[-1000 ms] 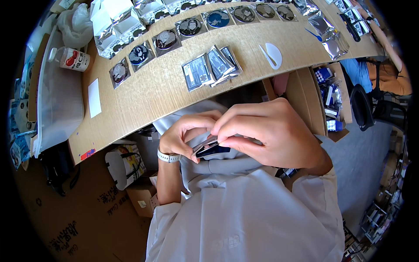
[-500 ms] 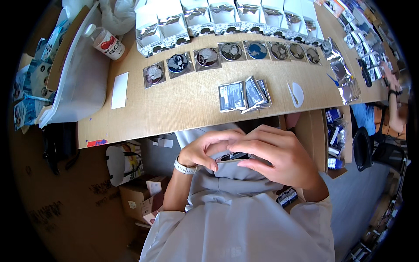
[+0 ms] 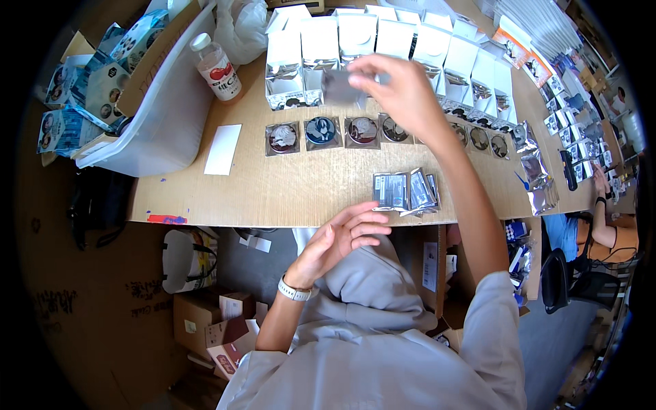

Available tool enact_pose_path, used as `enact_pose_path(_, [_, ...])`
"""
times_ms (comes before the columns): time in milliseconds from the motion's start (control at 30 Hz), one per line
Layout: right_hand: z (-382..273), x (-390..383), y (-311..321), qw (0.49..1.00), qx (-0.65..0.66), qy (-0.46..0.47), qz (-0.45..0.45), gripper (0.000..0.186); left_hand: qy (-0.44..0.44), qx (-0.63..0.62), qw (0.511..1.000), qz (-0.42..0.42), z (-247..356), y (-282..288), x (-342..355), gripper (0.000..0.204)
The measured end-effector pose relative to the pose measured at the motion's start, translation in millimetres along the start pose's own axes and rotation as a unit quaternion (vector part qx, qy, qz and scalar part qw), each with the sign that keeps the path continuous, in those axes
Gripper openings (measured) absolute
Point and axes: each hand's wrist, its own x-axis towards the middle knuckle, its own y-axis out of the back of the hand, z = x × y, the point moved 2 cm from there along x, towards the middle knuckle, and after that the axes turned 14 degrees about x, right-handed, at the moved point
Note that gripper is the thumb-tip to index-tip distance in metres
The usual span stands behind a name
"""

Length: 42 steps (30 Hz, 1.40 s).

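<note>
My right hand [image 3: 400,96] is raised over the back of the table, closed on a blurred grey flat packet [image 3: 338,87] in front of open white boxes [image 3: 355,34] with silvery packets inside. Below them is a row of round dark badges in clear sleeves [image 3: 321,131], partly hidden by my right arm. My left hand [image 3: 338,242] is open and empty at the table's front edge, palm turned up and fingers apart, near a pile of flat silvery packets [image 3: 391,191].
A plastic tub [image 3: 157,137] with printed boxes, a red-labelled bottle [image 3: 219,76], a plastic bag [image 3: 242,34] and a white card [image 3: 222,149] are on the left. Foil wrappers [image 3: 536,188] lie at right, beside a co-worker's hand and arm [image 3: 605,222]. Cartons [image 3: 198,331] sit below.
My hands have separated: the right went up from my lap to the boxes with the packet, the left let go and opened. The view has shifted too.
</note>
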Motion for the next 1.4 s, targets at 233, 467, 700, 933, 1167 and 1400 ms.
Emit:
enact_pose_path(233, [71.3, 70.8, -36.1, 0.997, -0.074, -0.023, -0.01, 0.018, 0.04, 0.031, 0.999, -0.006, 1.7, -0.4, -17.6, 0.093])
enact_pose_path(467, [90.1, 69.4, -57.0, 0.992, -0.108, -0.053, 0.022, 0.017, 0.029, 0.034, 0.999, -0.016, 5.1, 1.9, -21.8, 0.082])
enact_pose_path(700, [109.6, 73.8, -67.4, 0.979, 0.113, -0.161, 0.052, 0.013, 0.024, 0.027, 0.999, -0.031, 3.1, -2.5, -15.9, 0.078])
enact_pose_path(933, [122.4, 67.2, -60.6, 0.993, 0.045, -0.055, 0.097, 0.017, 0.032, 0.036, 0.998, -0.037, 0.1, -5.2, -14.0, 0.077])
enact_pose_path(1167, [73.5, 30.0, -19.3, 0.997, -0.003, 0.006, 0.081, 0.015, 0.018, 0.13, 0.99, 0.041, 0.3, -1.5, -6.5, 0.043])
enact_pose_path(1400, [14.5, -123.1, 52.5, 0.976, -0.01, -0.202, 0.077, 0.018, -0.067, 0.598, 0.787, 0.138, 30.5, -19.3, 44.9, 0.053])
